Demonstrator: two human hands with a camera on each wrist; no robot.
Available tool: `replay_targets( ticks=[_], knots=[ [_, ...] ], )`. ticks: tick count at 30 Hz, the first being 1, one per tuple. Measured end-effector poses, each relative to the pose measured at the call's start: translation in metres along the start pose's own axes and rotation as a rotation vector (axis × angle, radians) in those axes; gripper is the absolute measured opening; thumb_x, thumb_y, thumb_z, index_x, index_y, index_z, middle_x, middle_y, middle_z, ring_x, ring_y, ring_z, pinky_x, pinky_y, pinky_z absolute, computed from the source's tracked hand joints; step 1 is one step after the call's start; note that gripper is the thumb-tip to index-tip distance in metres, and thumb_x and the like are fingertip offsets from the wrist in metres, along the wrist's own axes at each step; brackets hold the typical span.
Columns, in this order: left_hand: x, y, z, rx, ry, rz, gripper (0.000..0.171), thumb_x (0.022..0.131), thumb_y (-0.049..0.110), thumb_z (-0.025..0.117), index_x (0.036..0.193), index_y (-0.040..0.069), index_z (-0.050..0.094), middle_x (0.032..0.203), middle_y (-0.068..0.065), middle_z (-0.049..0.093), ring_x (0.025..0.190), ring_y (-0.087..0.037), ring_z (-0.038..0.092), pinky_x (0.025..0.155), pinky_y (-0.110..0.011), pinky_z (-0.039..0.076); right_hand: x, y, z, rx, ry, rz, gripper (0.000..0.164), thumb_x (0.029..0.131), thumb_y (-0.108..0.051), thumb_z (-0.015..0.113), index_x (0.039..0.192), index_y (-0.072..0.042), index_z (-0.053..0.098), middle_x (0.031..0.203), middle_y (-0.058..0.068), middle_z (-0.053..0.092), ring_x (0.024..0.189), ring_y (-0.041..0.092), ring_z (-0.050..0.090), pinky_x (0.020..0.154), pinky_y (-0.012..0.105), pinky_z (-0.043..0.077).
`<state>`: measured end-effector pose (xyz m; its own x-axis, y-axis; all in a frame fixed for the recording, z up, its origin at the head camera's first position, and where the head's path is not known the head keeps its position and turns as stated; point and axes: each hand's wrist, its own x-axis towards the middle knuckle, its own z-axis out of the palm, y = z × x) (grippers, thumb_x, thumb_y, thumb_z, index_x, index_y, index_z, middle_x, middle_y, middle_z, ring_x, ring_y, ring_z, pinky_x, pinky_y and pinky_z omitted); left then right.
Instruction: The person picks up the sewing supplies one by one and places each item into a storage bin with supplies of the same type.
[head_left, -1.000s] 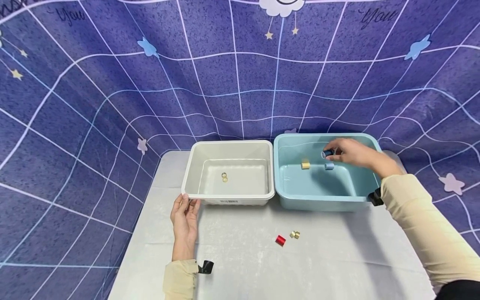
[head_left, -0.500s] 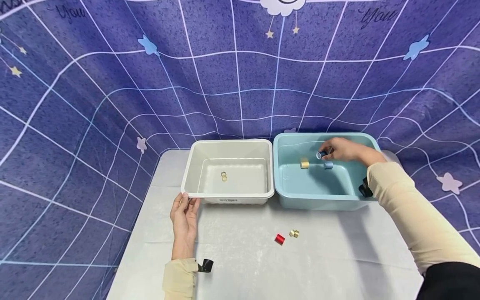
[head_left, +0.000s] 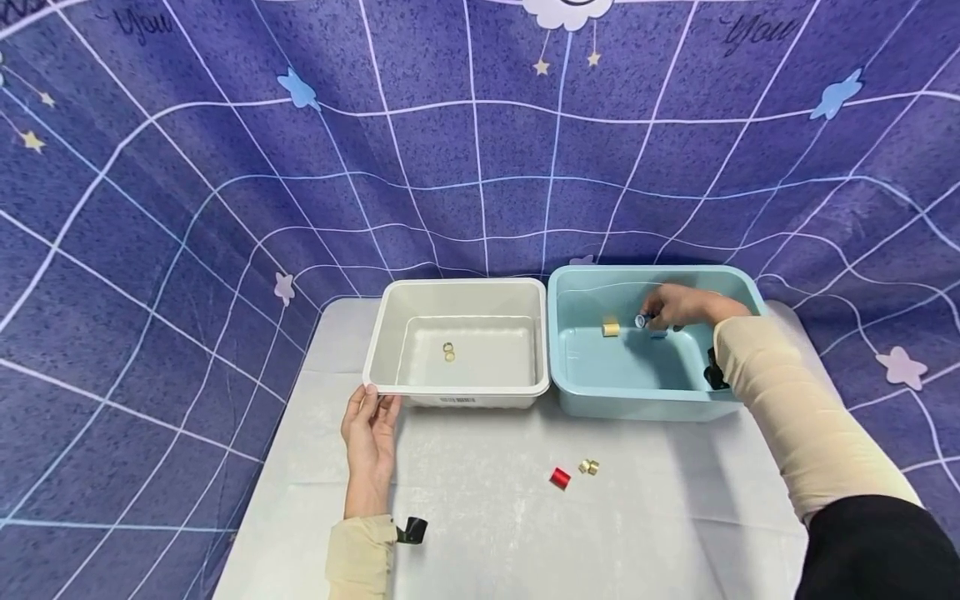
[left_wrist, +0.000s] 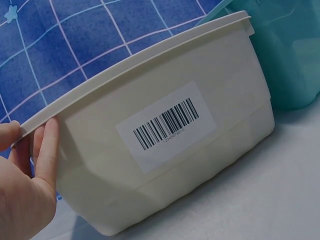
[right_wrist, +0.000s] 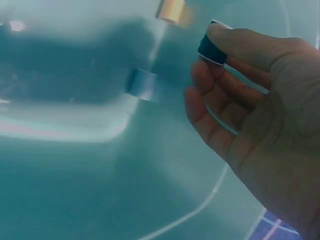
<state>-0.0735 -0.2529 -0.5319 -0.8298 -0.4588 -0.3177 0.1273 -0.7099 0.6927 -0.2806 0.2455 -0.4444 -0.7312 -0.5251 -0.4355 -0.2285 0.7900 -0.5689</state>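
Observation:
My right hand (head_left: 678, 306) is inside the teal bin (head_left: 637, 403), pinching a dark blue thread spool (right_wrist: 215, 47) between thumb and fingers. Below it on the bin's floor, partly covered by the hand in the head view, lies a light blue spool (right_wrist: 142, 84). A yellow spool (head_left: 611, 330) lies to its left. My left hand (head_left: 369, 442) grips the front left corner of the white bin (head_left: 457, 391), thumb over the rim and fingers beneath it, as the left wrist view (left_wrist: 30, 175) shows.
Two small gold rings (head_left: 448, 356) lie in the white bin. On the pale tabletop (head_left: 480, 533) in front of the bins are a red spool (head_left: 560, 477) and two gold rings (head_left: 588, 467). A patterned blue curtain (head_left: 420, 200) hangs behind.
My right hand, still pinching the dark blue spool, has shifted left and then lower into the teal bin, now covering part of the light blue spool. The left hand has stayed at the white bin's corner.

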Motion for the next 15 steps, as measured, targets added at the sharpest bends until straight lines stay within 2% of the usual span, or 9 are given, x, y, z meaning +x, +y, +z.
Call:
replay_targets(
  ticks=[4,9,15],
  knots=[
    [0.001,0.001,0.001,0.005,-0.003,-0.007,0.027,0.105,0.011,0.061,0.129,0.000,0.054,0.096,-0.007,0.063,0.085,-0.013,0.067,0.090,-0.026,0.067,0.004,0.002,0.006,0.057,-0.057,0.052,0.027,0.096,-0.004,0.067,0.116,0.012,0.062,0.086,0.003,0.063,0.074,0.013,0.057,0.063,0.029,0.057],
    [0.001,0.002,0.001,0.010,0.011,-0.016,0.037,0.105,0.012,0.061,0.137,-0.002,0.048,0.098,-0.007,0.064,0.086,-0.013,0.067,0.092,-0.026,0.066,0.012,0.003,0.012,0.110,-0.136,0.133,0.026,0.099,-0.009,0.063,0.117,0.009,0.059,0.078,-0.002,0.059,0.074,0.014,0.057,0.067,0.030,0.058],
    [0.000,0.002,0.000,0.026,0.008,-0.015,0.037,0.105,0.013,0.062,0.136,-0.002,0.049,0.099,-0.007,0.063,0.086,-0.012,0.067,0.094,-0.026,0.066,0.021,0.009,0.021,0.161,-0.209,0.216,0.030,0.099,-0.011,0.063,0.121,0.008,0.056,0.084,0.000,0.065,0.079,0.015,0.066,0.073,0.030,0.063]
  ],
)
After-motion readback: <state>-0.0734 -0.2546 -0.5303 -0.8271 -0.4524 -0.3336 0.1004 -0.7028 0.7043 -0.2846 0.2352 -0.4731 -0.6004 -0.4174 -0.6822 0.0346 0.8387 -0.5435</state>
